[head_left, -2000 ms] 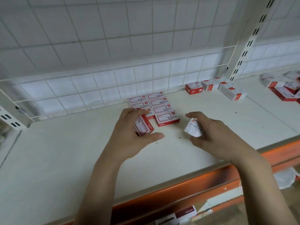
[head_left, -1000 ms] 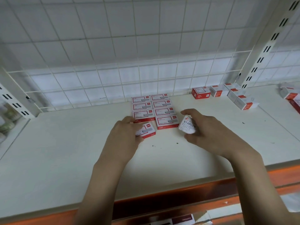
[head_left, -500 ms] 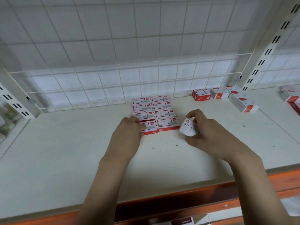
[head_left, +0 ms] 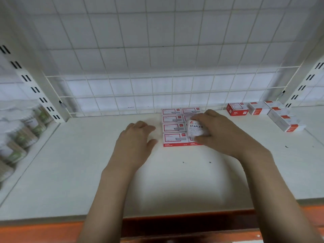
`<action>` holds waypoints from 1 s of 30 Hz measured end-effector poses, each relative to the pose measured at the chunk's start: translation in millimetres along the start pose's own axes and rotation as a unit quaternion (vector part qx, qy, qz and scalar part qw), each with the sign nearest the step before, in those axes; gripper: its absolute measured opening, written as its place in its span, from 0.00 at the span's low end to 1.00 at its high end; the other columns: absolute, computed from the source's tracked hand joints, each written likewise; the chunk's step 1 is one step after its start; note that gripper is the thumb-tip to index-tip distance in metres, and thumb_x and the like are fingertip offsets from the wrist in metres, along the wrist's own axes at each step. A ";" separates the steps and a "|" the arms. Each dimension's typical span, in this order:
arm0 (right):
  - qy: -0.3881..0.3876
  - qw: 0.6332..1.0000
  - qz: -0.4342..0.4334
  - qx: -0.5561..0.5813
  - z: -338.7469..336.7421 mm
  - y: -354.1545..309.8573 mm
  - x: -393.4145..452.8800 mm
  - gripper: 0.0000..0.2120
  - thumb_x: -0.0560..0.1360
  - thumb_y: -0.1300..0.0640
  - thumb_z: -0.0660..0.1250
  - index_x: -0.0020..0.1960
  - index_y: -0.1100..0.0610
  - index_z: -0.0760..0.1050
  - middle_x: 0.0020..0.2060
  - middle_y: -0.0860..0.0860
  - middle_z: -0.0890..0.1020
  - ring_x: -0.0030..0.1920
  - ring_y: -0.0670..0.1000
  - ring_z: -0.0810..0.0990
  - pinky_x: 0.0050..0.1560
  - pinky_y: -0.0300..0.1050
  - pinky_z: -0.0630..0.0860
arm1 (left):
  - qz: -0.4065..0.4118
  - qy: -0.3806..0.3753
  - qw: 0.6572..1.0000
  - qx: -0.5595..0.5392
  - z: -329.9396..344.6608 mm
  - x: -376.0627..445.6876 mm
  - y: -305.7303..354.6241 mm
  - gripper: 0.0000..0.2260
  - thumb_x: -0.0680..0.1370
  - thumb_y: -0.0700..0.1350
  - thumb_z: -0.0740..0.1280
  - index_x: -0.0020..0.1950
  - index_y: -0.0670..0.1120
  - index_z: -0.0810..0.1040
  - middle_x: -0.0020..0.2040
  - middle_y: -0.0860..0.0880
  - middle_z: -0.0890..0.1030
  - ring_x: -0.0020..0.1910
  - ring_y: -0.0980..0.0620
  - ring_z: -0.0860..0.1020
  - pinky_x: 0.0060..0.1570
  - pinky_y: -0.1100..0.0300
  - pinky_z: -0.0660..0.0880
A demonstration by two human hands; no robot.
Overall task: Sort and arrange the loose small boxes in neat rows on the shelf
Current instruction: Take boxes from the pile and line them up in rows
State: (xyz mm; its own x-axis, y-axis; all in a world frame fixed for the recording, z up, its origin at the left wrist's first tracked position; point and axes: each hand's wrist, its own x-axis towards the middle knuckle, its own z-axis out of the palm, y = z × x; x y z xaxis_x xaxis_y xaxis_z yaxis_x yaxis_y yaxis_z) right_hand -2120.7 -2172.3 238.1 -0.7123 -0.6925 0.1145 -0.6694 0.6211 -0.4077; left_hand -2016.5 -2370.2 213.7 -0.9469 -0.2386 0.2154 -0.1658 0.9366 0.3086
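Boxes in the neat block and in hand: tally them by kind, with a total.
Flat red-and-white boxes in the block: 8, right column partly hidden by the right hand
White STAPLES box, held in that hand: 1
Total: 9

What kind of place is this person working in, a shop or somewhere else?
Probably a shop or stockroom. A white shelf with a wire-grid back panel hangs from slotted metal uprights, and many identical red-and-white staple boxes lie on it like retail stock.

White wire-grid back panel (head_left: 157, 58) between slotted white uprights (head_left: 33, 85).
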 end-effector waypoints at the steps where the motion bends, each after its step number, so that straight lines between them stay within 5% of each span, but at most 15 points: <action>1: -0.003 1.000 -0.008 0.002 0.8 -8.1 9.6 0.25 0.72 0.55 0.69 0.67 0.51 0.66 0.54 0.47 0.71 0.54 0.48 0.71 0.52 0.42 0.68 | -0.012 0.012 1.000 -0.001 -6.3 -2.9 -7.1 0.17 0.77 0.47 0.65 0.65 0.47 0.74 0.61 0.48 0.75 0.58 0.45 0.72 0.57 0.52 0.70; 7: -0.046 0.997 -0.060 0.005 17.3 -54.1 66.6 0.18 0.70 0.55 0.70 0.57 0.52 0.70 0.50 0.48 0.76 0.49 0.50 0.73 0.48 0.46 0.71 | -0.064 0.059 0.996 -0.015 -36.8 -22.6 -40.2 0.15 0.76 0.46 0.67 0.62 0.46 0.77 0.56 0.47 0.78 0.55 0.45 0.76 0.54 0.52 0.72; 16: -0.112 0.991 -0.060 -0.037 70.6 -63.7 114.4 0.21 0.70 0.55 0.70 0.62 0.55 0.71 0.54 0.53 0.77 0.53 0.53 0.75 0.45 0.43 0.68 | -0.094 0.069 0.993 -0.027 -44.4 -35.6 -63.0 0.15 0.76 0.46 0.67 0.62 0.46 0.77 0.55 0.48 0.79 0.54 0.48 0.76 0.49 0.60 0.69; 20: -0.113 0.990 -0.058 -0.058 71.1 -63.8 107.0 0.24 0.74 0.55 0.66 0.68 0.58 0.67 0.64 0.54 0.72 0.64 0.54 0.69 0.59 0.44 0.66 | -0.085 0.068 0.994 -0.033 -41.1 -33.4 -62.3 0.15 0.76 0.46 0.67 0.62 0.46 0.77 0.55 0.48 0.79 0.53 0.47 0.76 0.51 0.58 0.70; 25: -0.041 0.981 -0.118 -0.148 84.0 -65.0 73.9 0.16 0.77 0.51 0.59 0.59 0.61 0.71 0.59 0.55 0.74 0.62 0.56 0.69 0.63 0.46 0.61 | -0.081 0.059 0.994 -0.047 -34.5 -29.1 -59.8 0.15 0.76 0.46 0.67 0.62 0.47 0.76 0.57 0.49 0.78 0.55 0.48 0.76 0.53 0.57 0.71; 30: -0.042 0.980 -0.081 -0.177 101.4 -67.7 64.4 0.22 0.81 0.50 0.49 0.71 0.58 0.60 0.71 0.52 0.63 0.71 0.53 0.61 0.71 0.46 0.50 | -0.081 0.041 0.995 -0.051 -29.9 -27.9 -60.8 0.15 0.77 0.48 0.66 0.63 0.47 0.76 0.57 0.49 0.78 0.56 0.48 0.76 0.55 0.56 0.71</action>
State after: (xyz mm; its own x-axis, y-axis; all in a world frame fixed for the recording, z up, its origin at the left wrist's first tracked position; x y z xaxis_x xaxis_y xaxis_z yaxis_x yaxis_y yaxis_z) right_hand -2099.8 -2296.1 181.2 -0.5810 -0.8108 0.0711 -0.8139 0.5789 -0.0492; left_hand -1971.7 -2428.1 216.7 -0.8833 -0.4087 0.2295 -0.2817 0.8541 0.4372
